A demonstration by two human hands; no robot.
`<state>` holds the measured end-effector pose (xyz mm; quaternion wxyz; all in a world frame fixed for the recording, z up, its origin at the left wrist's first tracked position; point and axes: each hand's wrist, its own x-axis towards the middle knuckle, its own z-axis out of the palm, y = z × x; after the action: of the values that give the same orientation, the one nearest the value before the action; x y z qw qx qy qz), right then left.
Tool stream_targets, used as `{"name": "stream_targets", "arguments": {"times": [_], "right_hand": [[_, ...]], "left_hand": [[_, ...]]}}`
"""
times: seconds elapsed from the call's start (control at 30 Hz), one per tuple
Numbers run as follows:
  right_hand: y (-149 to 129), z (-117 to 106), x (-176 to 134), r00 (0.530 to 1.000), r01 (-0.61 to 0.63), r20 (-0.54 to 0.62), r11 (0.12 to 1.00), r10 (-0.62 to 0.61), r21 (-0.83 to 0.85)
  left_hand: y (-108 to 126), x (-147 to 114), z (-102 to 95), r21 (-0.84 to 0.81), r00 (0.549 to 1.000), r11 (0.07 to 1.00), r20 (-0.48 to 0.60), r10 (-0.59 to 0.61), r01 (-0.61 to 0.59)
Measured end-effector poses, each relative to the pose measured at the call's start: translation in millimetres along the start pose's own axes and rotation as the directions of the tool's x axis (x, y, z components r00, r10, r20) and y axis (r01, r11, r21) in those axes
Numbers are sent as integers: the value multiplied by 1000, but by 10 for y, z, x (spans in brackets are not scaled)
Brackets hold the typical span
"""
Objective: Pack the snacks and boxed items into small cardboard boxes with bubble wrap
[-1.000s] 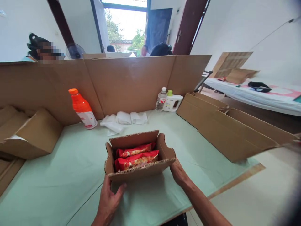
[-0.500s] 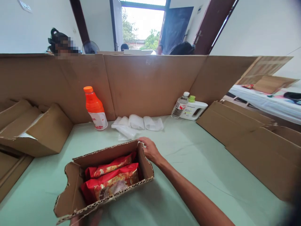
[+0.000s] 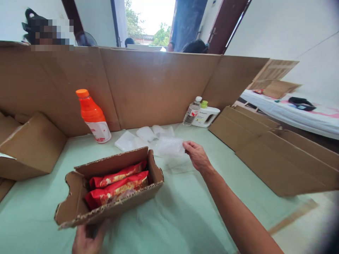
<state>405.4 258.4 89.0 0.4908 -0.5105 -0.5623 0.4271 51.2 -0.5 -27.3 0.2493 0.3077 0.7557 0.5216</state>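
Observation:
An open cardboard box (image 3: pixel 119 208) with a torn, wavy rim stands in front of me at a slant. Inside lie two red snack packets (image 3: pixel 119 188) side by side. My left hand (image 3: pixel 88 241) grips the box low on its near left side, its fingertips partly hidden beneath the edge. Beyond the box's right end, my right hand (image 3: pixel 197 155) pinches the edge of a clear bubble-wrap piece (image 3: pixel 171 146) between thumb and fingers. More folded white wrap pieces (image 3: pixel 128 140) lie on the green cloth just behind the box.
An orange-capped bottle (image 3: pixel 94 118) stands at the back left. A clear water bottle (image 3: pixel 192 112) and a white jug (image 3: pixel 205 117) stand back right. Cardboard boxes flank both sides (image 3: pixel 31 148), (image 3: pixel 280 158). A tall cardboard screen (image 3: pixel 159 88) closes the back; people sit beyond it.
My right hand has left the box's far right corner and moved right, drawing a bubble-wrap piece out from the pile. My left hand stays at the box. The view has shifted rightward.

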Motion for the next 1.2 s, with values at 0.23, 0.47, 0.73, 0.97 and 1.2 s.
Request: {"name": "stream_targets", "arguments": {"times": [0.23,0.47,0.73,0.97,1.2], "right_hand": [[62,-437,-445,980,-171,-84,978,181,120],[193,-526,-1351,959,-283,-34,959,283,-23],[135,-482,-1539,975,-218,-4,948,223,-231],[-339,185,-1197,960,267,205,844,-191,-466],[-495,912,-1534,870,463,374,797,-323,-388]], "left_hand": [[720,415,349,-87,987,994,144,71,-59],[680,-1,209,-19,985,990,-108,137,-140],[764,-107,-49,-68,982,979,-25,190,-191],[1011,411,99,-321,966,918,28,256,-233],[919,128,-2,-326,999,944,-31,37,-45]]}}
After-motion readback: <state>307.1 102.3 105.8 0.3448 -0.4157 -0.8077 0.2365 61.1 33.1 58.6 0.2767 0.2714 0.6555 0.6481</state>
